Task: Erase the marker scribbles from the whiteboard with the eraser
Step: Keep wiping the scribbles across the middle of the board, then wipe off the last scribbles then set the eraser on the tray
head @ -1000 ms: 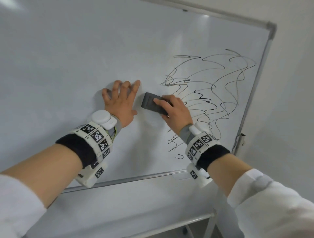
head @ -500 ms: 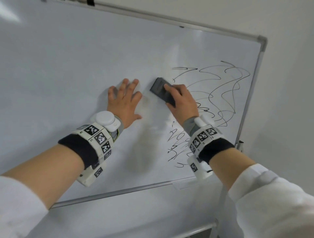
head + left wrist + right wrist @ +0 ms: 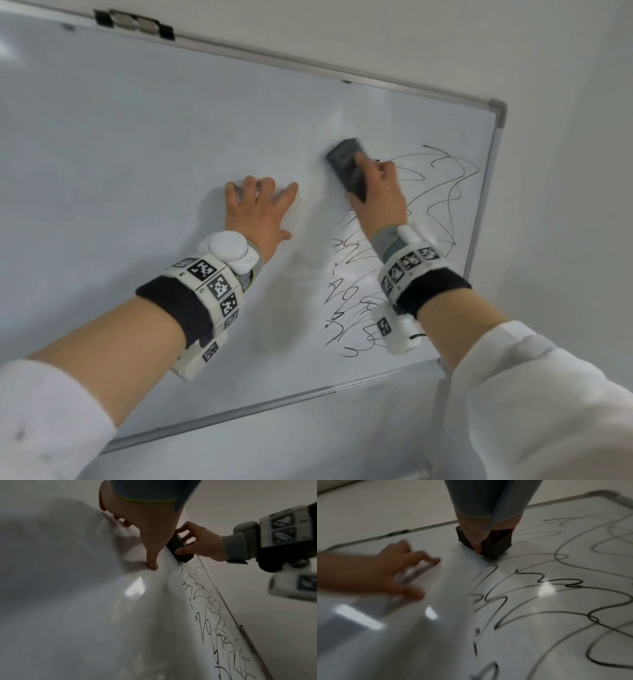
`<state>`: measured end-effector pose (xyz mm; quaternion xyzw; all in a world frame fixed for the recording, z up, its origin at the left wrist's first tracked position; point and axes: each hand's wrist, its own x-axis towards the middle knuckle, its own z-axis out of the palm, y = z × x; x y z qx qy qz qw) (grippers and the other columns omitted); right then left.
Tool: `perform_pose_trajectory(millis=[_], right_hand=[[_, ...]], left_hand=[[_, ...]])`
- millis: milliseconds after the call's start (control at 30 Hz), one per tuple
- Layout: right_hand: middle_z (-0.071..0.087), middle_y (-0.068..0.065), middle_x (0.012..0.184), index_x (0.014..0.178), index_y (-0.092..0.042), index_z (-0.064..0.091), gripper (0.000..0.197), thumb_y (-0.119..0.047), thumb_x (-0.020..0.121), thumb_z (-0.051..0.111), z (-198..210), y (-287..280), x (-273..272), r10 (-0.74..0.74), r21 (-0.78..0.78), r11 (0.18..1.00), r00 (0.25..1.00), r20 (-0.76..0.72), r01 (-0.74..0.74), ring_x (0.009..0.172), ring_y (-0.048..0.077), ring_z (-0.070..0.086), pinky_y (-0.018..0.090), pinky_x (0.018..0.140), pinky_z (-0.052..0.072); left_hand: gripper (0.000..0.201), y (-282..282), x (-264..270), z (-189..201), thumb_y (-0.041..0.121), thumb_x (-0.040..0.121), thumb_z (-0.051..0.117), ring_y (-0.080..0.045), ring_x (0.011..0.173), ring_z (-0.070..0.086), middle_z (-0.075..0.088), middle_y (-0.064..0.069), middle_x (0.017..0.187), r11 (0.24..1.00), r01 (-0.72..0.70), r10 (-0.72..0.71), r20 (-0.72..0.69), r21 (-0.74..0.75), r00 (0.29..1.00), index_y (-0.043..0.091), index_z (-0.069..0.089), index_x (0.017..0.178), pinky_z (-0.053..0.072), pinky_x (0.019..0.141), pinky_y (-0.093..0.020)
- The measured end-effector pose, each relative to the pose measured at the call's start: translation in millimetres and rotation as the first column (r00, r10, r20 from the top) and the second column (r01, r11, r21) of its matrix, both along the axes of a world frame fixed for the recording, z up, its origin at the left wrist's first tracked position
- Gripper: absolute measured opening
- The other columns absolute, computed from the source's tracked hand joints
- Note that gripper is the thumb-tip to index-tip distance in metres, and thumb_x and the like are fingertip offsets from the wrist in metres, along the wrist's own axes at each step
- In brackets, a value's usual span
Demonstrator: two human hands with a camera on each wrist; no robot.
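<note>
My right hand [image 3: 378,192] grips a dark grey eraser [image 3: 346,161] and presses it flat against the whiteboard [image 3: 137,154], at the upper left edge of the black marker scribbles [image 3: 445,192]. The eraser [image 3: 178,547] shows between thumb and fingers in the left wrist view, and the same eraser [image 3: 494,543] sits under my palm in the right wrist view. More scribbles [image 3: 556,601] cover the board's right part down to its lower edge. My left hand [image 3: 258,212] lies spread on the bare board, left of the eraser, fingers straight.
The board's metal frame [image 3: 479,212] runs close to the right of the scribbles, with a corner [image 3: 498,109] above. A clip [image 3: 133,22] sits on the top rail. A white wall surrounds the board. A tray rail [image 3: 239,411] runs along the bottom.
My right hand has slid the eraser upward and rightward across the board; the scribbles at the upper left are wiped away. My left hand stays pressed flat.
</note>
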<state>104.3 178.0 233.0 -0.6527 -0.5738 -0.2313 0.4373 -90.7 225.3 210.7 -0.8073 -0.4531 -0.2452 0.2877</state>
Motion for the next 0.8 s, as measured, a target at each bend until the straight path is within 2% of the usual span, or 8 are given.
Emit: perform_pose_trajectory(millis=[67, 167, 233, 300, 400, 567, 700, 800], right_hand=[[0.041, 0.009, 0.124, 0.136, -0.026, 0.040, 0.059, -0.014, 0.083, 0.064, 14.3, -0.7, 18.2, -0.077, 0.041, 0.995, 0.977, -0.199, 0.087, 0.096, 0.028, 0.056, 0.029, 0.080, 0.043], [0.040, 0.008, 0.124, 0.136, -0.026, 0.038, 0.058, -0.015, 0.084, 0.063, 19.7, 3.2, 17.4, -0.134, 0.058, 0.986, 0.941, -0.310, 0.159, 0.095, 0.028, 0.056, 0.027, 0.079, 0.041], [0.040, 0.008, 0.124, 0.136, -0.026, 0.038, 0.059, -0.014, 0.084, 0.063, 14.4, 4.9, 1.9, -0.110, 0.069, 0.989, 0.956, -0.270, 0.133, 0.093, 0.028, 0.057, 0.029, 0.079, 0.043], [0.041, 0.009, 0.124, 0.137, -0.023, 0.040, 0.059, -0.013, 0.083, 0.063, 6.0, 6.6, -13.1, -0.043, 0.069, 0.996, 0.991, -0.124, 0.052, 0.093, 0.029, 0.056, 0.033, 0.078, 0.046], [0.043, 0.011, 0.125, 0.137, -0.020, 0.042, 0.059, -0.013, 0.083, 0.065, 2.0, 5.0, -11.9, 0.013, 0.022, 1.000, 0.997, 0.071, -0.014, 0.095, 0.029, 0.056, 0.036, 0.074, 0.050], [0.044, 0.005, 0.126, 0.131, -0.022, 0.046, 0.058, -0.007, 0.079, 0.067, 5.3, 3.9, 20.1, -0.058, 0.094, 0.994, 0.996, -0.073, 0.065, 0.098, 0.027, 0.055, 0.028, 0.075, 0.042], [0.049, 0.013, 0.118, 0.122, -0.012, 0.054, 0.057, 0.008, 0.070, 0.065, -33.6, 6.3, 4.3, 0.011, 0.138, 0.990, 1.000, -0.016, -0.008, 0.098, 0.033, 0.053, 0.038, 0.075, 0.051], [0.047, 0.019, 0.116, 0.120, -0.007, 0.056, 0.055, 0.014, 0.070, 0.060, -68.5, 0.3, -0.5, 0.075, 0.113, 0.990, 0.996, 0.050, -0.080, 0.102, 0.038, 0.050, 0.046, 0.077, 0.052]], left_hand=[[0.077, 1.4, 1.3, 2.3, 0.049, 0.084, 0.056, -0.036, 0.135, 0.014, 0.019, -0.013, 0.145, 0.999, 0.019, -0.020, -0.009, -0.031, 1.000, 0.027, 0.014, 0.144, 0.012, 0.109, -0.055], [0.077, 4.0, 4.5, 6.5, 0.045, 0.082, 0.060, -0.032, 0.142, -0.006, -0.003, -0.008, 0.155, 0.999, 0.037, -0.037, -0.070, -0.008, 0.997, 0.021, 0.019, 0.142, 0.000, 0.112, -0.056], [0.075, 6.3, 6.9, 9.9, 0.044, 0.080, 0.064, -0.029, 0.142, -0.011, -0.010, -0.004, 0.156, 0.998, 0.056, -0.053, -0.120, 0.018, 0.991, 0.016, 0.024, 0.138, -0.002, 0.112, -0.054], [0.074, 8.3, 7.9, 13.0, 0.042, 0.079, 0.066, -0.027, 0.143, -0.010, -0.010, 0.000, 0.156, 0.996, 0.085, -0.085, -0.135, -0.006, 0.987, 0.014, 0.026, 0.136, -0.001, 0.113, -0.051], [0.074, 10.6, 7.8, 14.6, 0.041, 0.078, 0.067, -0.026, 0.143, -0.011, -0.009, 0.003, 0.156, 0.994, 0.107, -0.109, -0.123, -0.027, 0.986, 0.015, 0.027, 0.134, 0.001, 0.114, -0.050], [0.073, 10.8, 6.3, 15.0, 0.041, 0.079, 0.067, -0.026, 0.143, -0.012, -0.010, 0.004, 0.156, 0.992, 0.117, -0.122, -0.121, -0.049, 0.985, 0.016, 0.026, 0.135, 0.000, 0.114, -0.049], [0.074, 12.1, 5.5, 14.4, 0.040, 0.079, 0.067, -0.026, 0.143, -0.011, -0.009, 0.004, 0.156, 0.990, 0.132, -0.136, -0.117, -0.043, 0.984, 0.015, 0.025, 0.136, 0.000, 0.114, -0.050], [0.073, 11.4, 5.5, 14.0, 0.039, 0.080, 0.066, -0.028, 0.143, -0.012, -0.009, 0.002, 0.156, 0.990, 0.136, -0.141, -0.121, -0.043, 0.983, 0.014, 0.025, 0.135, -0.001, 0.113, -0.051]])
